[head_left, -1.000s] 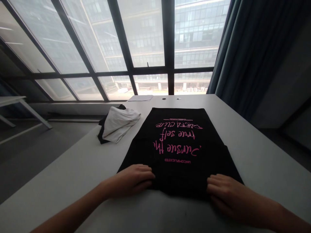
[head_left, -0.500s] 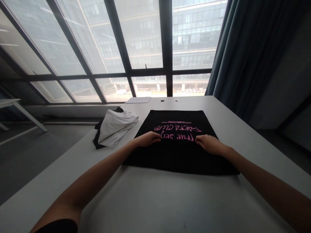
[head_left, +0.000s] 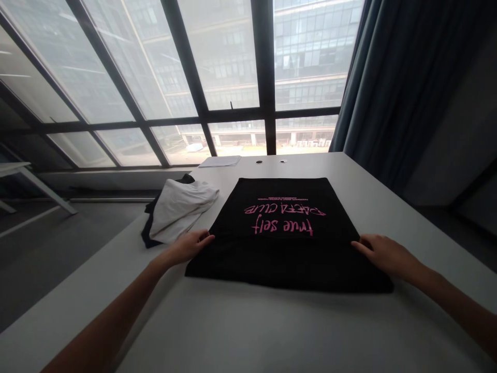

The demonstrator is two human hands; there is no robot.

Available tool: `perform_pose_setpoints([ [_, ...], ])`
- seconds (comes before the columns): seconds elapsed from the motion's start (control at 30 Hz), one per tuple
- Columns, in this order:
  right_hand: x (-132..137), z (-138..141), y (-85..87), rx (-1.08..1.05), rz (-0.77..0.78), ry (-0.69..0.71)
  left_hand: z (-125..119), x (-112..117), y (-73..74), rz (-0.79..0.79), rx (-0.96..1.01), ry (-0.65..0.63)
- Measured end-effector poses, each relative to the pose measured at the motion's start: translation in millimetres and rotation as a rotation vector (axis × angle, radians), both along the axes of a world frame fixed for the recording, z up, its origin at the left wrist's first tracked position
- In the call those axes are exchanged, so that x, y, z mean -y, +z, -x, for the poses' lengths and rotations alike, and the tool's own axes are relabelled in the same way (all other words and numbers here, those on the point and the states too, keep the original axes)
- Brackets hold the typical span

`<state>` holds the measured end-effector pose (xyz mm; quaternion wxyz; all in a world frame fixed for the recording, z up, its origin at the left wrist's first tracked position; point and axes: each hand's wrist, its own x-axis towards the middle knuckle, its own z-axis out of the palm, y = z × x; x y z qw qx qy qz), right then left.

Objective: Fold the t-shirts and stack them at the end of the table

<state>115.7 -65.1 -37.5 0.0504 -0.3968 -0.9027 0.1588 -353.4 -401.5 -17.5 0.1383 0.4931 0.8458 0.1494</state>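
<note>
A black T-shirt (head_left: 287, 264) lies folded into a broad, flat shape on the white table, its sleeves and collar out of sight. Pink lettering across its middle reads upside down from my side. At the left edge, my left hand (head_left: 190, 244) is closed, thumb and fingers pinching the cloth. My right hand (head_left: 382, 253) pinches the opposite edge at about the same height. Between the two hands a faint crease runs across the fabric just below the lettering.
Left of the shirt, a crumpled white and black garment pile (head_left: 180, 207) lies at the table's (head_left: 248, 331) edge. White papers (head_left: 220, 161) and two round inserts sit at the far end. Beyond are large windows (head_left: 229, 57) and, to the right, a blue curtain (head_left: 388, 103).
Both hands have moved apart, from the lettering out to the shirt's left and right edges. The lettering's lowest line is now fully uncovered. The view has shifted slightly.
</note>
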Motion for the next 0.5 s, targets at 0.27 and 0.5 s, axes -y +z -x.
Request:
perform_pose_setpoints([
  [0.27,-9.2,-1.8,-6.8,0.003,0.080,0.083,4.2,-5.7,-1.0,0.011,0.048,-0.080],
  [0.5,-3.7,-3.2,9.8,-0.039,0.220,0.133,6.8,-1.6,8.5,0.065,0.280,-0.050],
])
